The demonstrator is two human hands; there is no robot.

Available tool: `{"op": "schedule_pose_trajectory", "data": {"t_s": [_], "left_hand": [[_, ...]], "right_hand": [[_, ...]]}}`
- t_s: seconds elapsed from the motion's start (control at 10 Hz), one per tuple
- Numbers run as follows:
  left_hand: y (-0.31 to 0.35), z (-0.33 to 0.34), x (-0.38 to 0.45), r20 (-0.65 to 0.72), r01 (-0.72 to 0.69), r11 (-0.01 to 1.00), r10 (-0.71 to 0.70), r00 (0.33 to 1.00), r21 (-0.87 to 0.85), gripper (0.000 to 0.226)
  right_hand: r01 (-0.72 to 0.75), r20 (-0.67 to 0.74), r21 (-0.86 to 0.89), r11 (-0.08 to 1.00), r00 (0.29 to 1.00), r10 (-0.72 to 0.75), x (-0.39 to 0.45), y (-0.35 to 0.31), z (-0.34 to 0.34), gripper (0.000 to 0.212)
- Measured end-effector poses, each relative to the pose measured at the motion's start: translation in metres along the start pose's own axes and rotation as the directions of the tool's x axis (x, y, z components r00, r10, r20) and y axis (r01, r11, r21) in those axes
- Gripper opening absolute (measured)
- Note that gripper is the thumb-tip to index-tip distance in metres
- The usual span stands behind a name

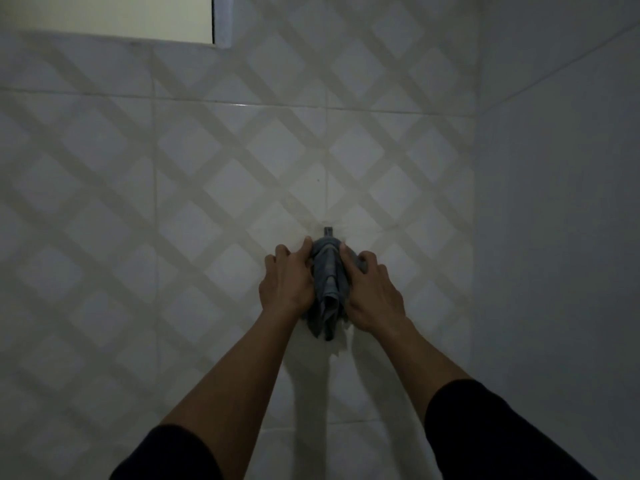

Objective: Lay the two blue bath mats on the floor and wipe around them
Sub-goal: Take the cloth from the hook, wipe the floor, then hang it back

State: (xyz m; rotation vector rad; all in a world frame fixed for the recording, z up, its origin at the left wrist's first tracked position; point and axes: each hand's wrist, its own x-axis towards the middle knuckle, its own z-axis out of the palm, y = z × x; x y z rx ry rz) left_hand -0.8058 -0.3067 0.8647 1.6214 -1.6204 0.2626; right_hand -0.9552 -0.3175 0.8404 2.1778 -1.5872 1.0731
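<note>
A bunched grey-blue cloth [328, 289] hangs from a small metal hook [328, 231] on the tiled wall ahead. My left hand [287, 278] grips the cloth's left side and my right hand [372, 292] grips its right side, both just under the hook. The cloth's lower end dangles between my wrists. No bath mat and no floor are in view.
The wall [173, 168] has white tiles with a beige diamond lattice. A plain white tiled side wall [561, 202] meets it in a corner on the right. A window opening [110, 15] sits at the top left. The room is dim.
</note>
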Motion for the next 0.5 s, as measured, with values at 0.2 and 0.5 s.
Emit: {"op": "schedule_pose_trajectory", "data": {"t_s": [0.2, 0.5], "left_hand": [[-0.015, 0.016, -0.024, 0.026, -0.028, 0.996, 0.030, 0.999, -0.080, 0.059], [-0.110, 0.031, -0.196, 0.277, 0.149, 0.983, -0.173, 0.945, 0.106, 0.060]], "right_hand": [[-0.103, 0.198, 0.007, 0.995, 0.975, 0.100, -0.036, 0.000, 0.013, 0.081], [-0.219, 0.472, -0.087, 0.972, 0.850, 0.233, -0.227, 0.028, 0.048, 0.065]]}}
